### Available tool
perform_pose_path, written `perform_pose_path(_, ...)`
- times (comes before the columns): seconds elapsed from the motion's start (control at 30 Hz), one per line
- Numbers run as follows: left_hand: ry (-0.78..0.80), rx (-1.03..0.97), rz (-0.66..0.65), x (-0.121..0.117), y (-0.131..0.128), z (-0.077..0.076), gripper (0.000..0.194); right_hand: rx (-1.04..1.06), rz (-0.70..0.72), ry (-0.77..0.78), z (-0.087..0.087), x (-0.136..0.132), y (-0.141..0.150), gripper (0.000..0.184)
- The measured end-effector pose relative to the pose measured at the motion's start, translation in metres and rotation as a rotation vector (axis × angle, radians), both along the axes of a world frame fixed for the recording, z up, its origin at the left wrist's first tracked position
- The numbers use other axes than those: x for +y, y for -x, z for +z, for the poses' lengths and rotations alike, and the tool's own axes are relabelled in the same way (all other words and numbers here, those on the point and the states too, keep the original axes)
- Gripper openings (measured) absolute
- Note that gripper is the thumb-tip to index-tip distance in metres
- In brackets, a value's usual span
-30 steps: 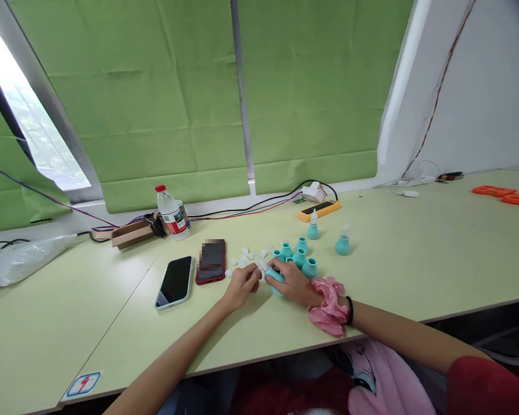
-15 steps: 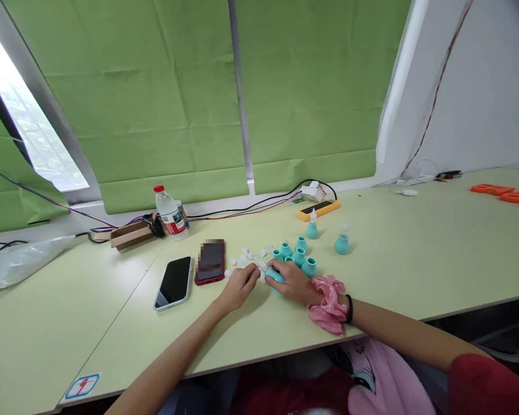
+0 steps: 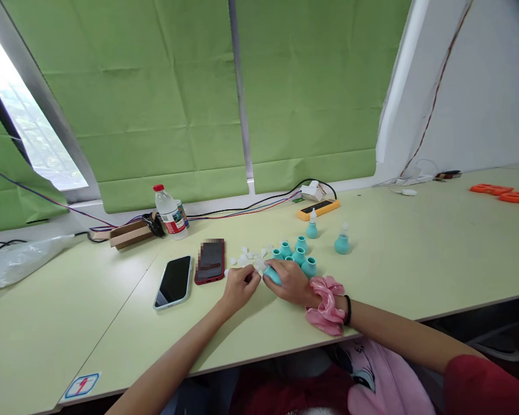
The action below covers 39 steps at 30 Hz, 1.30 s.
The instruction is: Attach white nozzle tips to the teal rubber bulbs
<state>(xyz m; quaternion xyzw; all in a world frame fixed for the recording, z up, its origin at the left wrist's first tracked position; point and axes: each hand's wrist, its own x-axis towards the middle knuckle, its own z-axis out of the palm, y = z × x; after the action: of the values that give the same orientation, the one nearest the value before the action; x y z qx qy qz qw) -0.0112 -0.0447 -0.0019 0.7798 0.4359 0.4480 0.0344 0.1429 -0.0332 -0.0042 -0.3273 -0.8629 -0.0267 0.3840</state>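
My right hand [image 3: 289,282] is closed round a teal squeeze bulb [image 3: 272,275], which lies tilted with its neck toward the left. A clear plastic nozzle [image 3: 259,265] sits at the neck, partly hidden by fingers. My left hand [image 3: 241,286] pinches at the nozzle's outer end, its fingertips close to my right hand. Just beyond my right hand stand several open-mouthed teal bulbs [image 3: 300,256] in a cluster. Small translucent plastic parts [image 3: 244,257] lie scattered behind my left hand. Farther back are two bulbs fitted with clear tips [image 3: 312,229], [image 3: 341,243].
To the left lie a light-framed phone [image 3: 173,282] and a red-cased phone [image 3: 210,262]. A red-capped bottle [image 3: 170,213], an open cardboard box [image 3: 132,233] and cables line the back. A yellow device [image 3: 319,210] lies behind the bulbs; orange objects [image 3: 493,189] are far right.
My left hand has rolled slightly and its fingers have curled more at the nozzle. The held bulb and my right hand have shifted a little to the left.
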Motion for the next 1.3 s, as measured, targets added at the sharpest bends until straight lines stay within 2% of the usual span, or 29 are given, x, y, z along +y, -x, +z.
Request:
perform_pose_path(0.17, -0.076, 0.019, 0.049, -0.002, 0.0, 0.001, 0.026, -0.079, -0.116, -0.125, 0.006, 0.003, -0.003, 0.028)
perform_pose_path(0.27, -0.042, 0.082, 0.111, 0.0, 0.003, 0.001, 0.025, -0.033, -0.195, -0.138, 0.011, 0.009, -0.01, 0.028)
perform_pose_path(0.5, 0.272, 0.48, 0.244, 0.017, 0.011, -0.006, 0.026, 0.093, -0.049, -0.14, 0.018, 0.008, -0.014, 0.022)
perform_pose_path(0.6, 0.321, 0.494, 0.268, 0.018, 0.012, -0.006, 0.027, 0.111, -0.022, -0.139, 0.02, 0.003, -0.011, 0.014)
perform_pose_path(0.7, 0.306, 0.388, 0.277, 0.015, 0.012, -0.001, 0.03, 0.063, 0.011, -0.137, 0.019, 0.0, -0.009, 0.01)
perform_pose_path(0.77, 0.284, 0.248, 0.23, 0.011, 0.012, 0.003, 0.033, 0.011, 0.034, -0.133, 0.017, -0.002, -0.007, 0.008)
perform_pose_path(0.87, 0.296, 0.063, 0.042, 0.004, 0.01, 0.009, 0.039, -0.1, 0.049, -0.106, 0.014, -0.005, -0.005, 0.008)
perform_pose_path(0.97, 0.346, -0.022, -0.111, -0.001, 0.008, 0.01, 0.043, -0.201, 0.024, -0.054, 0.012, -0.009, -0.004, 0.012)
perform_pose_path(1.13, 0.35, -0.04, -0.177, -0.001, 0.004, 0.011, 0.042, -0.196, 0.02, 0.032, 0.011, -0.011, -0.003, 0.013)
perform_pose_path(1.2, 0.439, -0.065, -0.217, 0.0, 0.003, 0.011, 0.042, -0.2, 0.041, 0.051, 0.01, -0.011, -0.003, 0.014)
perform_pose_path(1.3, 0.631, -0.216, -0.343, 0.003, 0.002, 0.01, 0.043, -0.208, 0.061, 0.053, 0.01, -0.01, -0.003, 0.018)
